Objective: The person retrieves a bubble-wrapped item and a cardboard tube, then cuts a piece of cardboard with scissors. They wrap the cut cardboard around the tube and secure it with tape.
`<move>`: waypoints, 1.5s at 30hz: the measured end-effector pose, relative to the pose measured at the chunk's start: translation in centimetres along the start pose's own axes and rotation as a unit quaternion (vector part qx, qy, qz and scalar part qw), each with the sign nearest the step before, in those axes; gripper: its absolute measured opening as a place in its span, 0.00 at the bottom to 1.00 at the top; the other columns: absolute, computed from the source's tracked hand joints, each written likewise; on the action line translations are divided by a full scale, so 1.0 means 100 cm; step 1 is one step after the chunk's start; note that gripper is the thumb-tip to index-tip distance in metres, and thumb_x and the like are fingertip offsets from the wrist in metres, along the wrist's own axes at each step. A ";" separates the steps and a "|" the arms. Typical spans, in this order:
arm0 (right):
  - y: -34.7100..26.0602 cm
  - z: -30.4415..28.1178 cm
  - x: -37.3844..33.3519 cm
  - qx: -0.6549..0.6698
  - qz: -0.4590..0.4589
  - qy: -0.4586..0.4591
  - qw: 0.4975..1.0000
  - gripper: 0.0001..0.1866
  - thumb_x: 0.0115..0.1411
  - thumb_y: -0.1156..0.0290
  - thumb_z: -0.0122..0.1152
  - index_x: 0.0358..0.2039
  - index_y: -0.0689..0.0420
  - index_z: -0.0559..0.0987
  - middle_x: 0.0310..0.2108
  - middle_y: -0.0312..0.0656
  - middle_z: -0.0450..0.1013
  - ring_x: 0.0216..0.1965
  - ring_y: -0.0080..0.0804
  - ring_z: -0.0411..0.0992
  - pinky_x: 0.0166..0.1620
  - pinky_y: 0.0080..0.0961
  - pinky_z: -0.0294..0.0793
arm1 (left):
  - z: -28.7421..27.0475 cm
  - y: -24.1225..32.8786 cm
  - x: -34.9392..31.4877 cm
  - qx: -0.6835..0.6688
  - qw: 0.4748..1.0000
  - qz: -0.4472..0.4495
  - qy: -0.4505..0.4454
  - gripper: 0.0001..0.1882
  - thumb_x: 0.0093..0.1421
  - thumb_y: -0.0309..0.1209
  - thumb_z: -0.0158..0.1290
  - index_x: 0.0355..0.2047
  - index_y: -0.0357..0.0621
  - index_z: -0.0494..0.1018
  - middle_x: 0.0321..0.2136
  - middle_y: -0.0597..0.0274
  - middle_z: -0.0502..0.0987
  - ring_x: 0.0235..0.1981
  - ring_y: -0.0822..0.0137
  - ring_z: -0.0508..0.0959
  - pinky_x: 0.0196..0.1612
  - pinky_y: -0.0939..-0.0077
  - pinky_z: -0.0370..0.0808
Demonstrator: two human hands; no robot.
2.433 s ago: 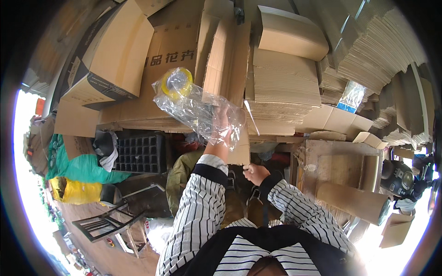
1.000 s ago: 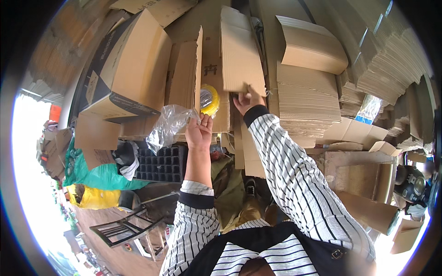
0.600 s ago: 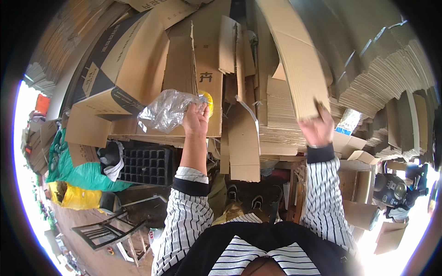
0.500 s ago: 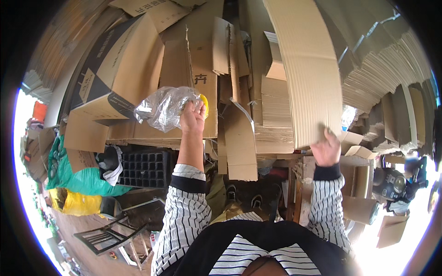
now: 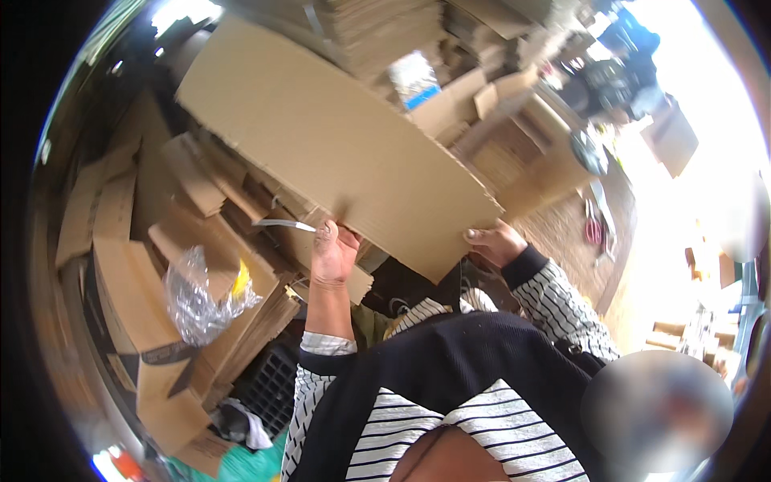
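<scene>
The right hand (image 5: 496,243) held a flat tan cardboard sheet (image 5: 341,145), pointing longways forward-left past the left hand (image 5: 336,253), whose hold was unclear.

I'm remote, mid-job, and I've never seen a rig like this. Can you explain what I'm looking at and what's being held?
There is no machine here: these are a person's two bare hands, seen from the left of two fisheye cameras worn on the head, looking down. The wide lens bends straight edges near the rim. The right hand holds one end of a long cardboard sheet near a corner. The left hand is at its long edge; whether it grips is unclear. To the left, a crumpled clear plastic bag lies on brown cardboard, with something yellow beside or inside it.
</scene>
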State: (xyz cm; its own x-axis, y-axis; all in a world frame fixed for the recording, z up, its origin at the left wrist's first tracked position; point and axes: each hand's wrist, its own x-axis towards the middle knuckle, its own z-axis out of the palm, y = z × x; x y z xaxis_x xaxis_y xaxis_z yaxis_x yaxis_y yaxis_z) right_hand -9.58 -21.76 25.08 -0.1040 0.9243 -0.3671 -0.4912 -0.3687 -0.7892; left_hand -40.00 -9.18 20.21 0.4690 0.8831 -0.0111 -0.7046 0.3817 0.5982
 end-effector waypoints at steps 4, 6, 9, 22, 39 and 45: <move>-0.002 -0.020 -0.019 -0.162 -0.038 0.020 0.986 0.23 0.60 0.72 0.63 0.55 0.61 0.70 0.41 0.37 0.74 0.40 0.26 0.72 0.44 0.27 0.75 | 0.041 -0.009 0.015 0.123 0.982 -0.036 0.136 0.24 0.58 0.31 0.60 0.54 0.41 0.68 0.51 0.59 0.73 0.53 0.59 0.73 0.58 0.56 0.71; -0.005 -0.029 -0.025 -0.203 -0.064 0.014 0.977 0.23 0.60 0.70 0.64 0.54 0.62 0.71 0.39 0.37 0.74 0.38 0.25 0.72 0.43 0.27 0.75 | 0.037 -0.015 0.021 0.146 0.986 -0.006 0.084 0.27 0.58 0.31 0.59 0.57 0.38 0.65 0.53 0.58 0.70 0.56 0.58 0.70 0.58 0.55 0.70; 0.000 -0.055 -0.027 -0.190 -0.133 0.011 0.973 0.25 0.59 0.67 0.67 0.54 0.62 0.72 0.39 0.37 0.75 0.37 0.24 0.72 0.42 0.26 0.76 | 0.058 -0.018 0.029 0.166 0.984 0.021 0.057 0.28 0.57 0.31 0.60 0.57 0.42 0.66 0.54 0.59 0.69 0.57 0.59 0.68 0.61 0.54 0.66; -0.023 -0.242 -0.199 -0.025 -0.267 0.151 0.951 0.18 0.60 0.69 0.64 0.47 0.66 0.77 0.42 0.40 0.77 0.44 0.25 0.73 0.51 0.24 0.71 | 0.331 -0.161 0.084 0.441 0.826 0.039 -0.349 0.17 0.58 0.25 0.59 0.47 0.34 0.73 0.44 0.60 0.77 0.43 0.70 0.75 0.48 0.71 0.72; 0.103 -0.469 -0.272 -0.253 -0.079 0.534 0.803 0.15 0.56 0.64 0.65 0.43 0.52 0.81 0.39 0.42 0.78 0.40 0.42 0.76 0.44 0.32 0.76 | 0.355 -0.445 0.107 0.408 0.830 -0.244 -0.292 0.14 0.66 0.26 0.51 0.50 0.37 0.70 0.45 0.65 0.76 0.45 0.73 0.74 0.52 0.78 0.70; 0.148 -0.507 -0.283 -0.559 -0.054 0.506 0.655 0.17 0.49 0.65 0.67 0.41 0.52 0.79 0.41 0.44 0.74 0.45 0.47 0.71 0.47 0.41 0.73 | 0.358 -0.448 0.121 0.428 0.833 -0.233 -0.263 0.19 0.65 0.28 0.52 0.55 0.36 0.67 0.49 0.61 0.75 0.49 0.72 0.73 0.55 0.77 0.67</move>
State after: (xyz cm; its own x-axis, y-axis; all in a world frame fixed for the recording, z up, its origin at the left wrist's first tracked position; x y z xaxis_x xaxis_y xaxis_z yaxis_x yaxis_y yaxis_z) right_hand 29.92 -58.31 -1.18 0.7835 0.6207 0.0288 0.5501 -0.6713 -0.4968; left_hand 16.31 -25.35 21.98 0.9126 0.3654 -0.1834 0.1510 0.1157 0.9817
